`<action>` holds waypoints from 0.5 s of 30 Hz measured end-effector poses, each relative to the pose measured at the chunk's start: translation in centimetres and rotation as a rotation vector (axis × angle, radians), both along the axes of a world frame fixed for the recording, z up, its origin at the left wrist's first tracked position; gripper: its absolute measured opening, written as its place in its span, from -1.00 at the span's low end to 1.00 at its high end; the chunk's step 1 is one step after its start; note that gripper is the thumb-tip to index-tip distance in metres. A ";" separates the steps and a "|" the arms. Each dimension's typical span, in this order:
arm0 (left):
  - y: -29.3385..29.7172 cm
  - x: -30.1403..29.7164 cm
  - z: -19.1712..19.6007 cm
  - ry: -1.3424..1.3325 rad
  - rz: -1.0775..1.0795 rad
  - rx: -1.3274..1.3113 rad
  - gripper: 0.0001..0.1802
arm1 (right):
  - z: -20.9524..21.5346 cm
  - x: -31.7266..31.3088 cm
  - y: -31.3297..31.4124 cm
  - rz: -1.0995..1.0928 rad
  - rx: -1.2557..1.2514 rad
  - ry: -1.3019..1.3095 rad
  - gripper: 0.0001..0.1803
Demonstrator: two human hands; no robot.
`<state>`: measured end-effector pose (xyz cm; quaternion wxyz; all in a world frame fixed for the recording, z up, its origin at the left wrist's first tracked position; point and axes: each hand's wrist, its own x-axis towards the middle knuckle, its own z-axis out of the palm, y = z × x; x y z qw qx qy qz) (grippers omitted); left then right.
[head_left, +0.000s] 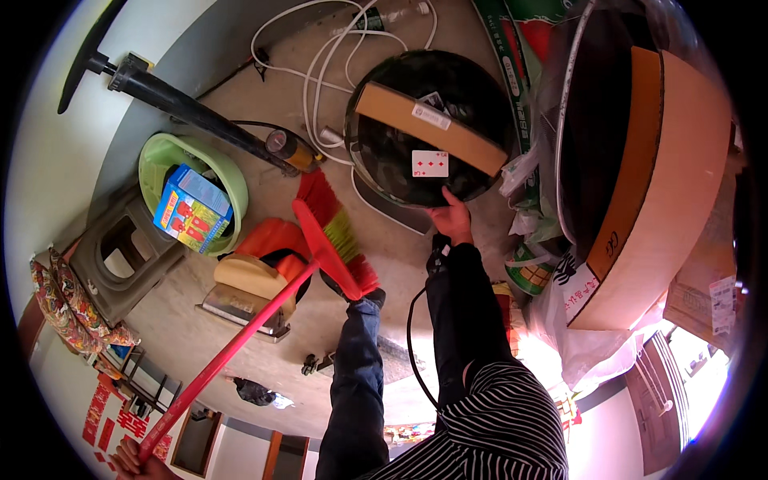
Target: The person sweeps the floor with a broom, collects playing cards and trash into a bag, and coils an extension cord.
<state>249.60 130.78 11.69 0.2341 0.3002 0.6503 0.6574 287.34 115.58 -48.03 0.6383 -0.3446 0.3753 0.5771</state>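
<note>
At the lower left, my left hand (144, 464) is closed around the end of a pink-red broom handle (232, 358). The broom's head (334, 240), with red and yellow-green bristles, is close to the floor in the middle. My right hand (453, 218) grips the near rim of a round, dark camouflage-patterned basin-like object (392, 172), thumb over the edge and other fingers partly hidden below. On it lie a long brown cardboard box (400, 120) and a playing card (430, 164) with red diamonds.
A black hand pump (200, 112) leans at the upper left above a green tub (152, 172) holding a blue box (194, 210). White cable (310, 88) loops behind the basin. An orange and beige item (256, 276) sits left of my legs; a large cardboard box (664, 184) stands right.
</note>
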 end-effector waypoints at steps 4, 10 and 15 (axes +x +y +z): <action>-0.5 -2.6 0.5 0.071 -0.112 -0.093 -0.55 | -1.3 0.3 -1.0 0.020 -0.040 0.042 -0.65; -0.1 -1.5 0.5 0.099 0.029 -0.051 -0.54 | -0.8 -0.3 -0.7 -0.035 0.005 -0.082 -0.62; -0.3 -2.3 0.2 0.037 -0.125 -0.086 -0.54 | -2.3 1.1 -3.4 0.247 -0.132 -0.321 -0.66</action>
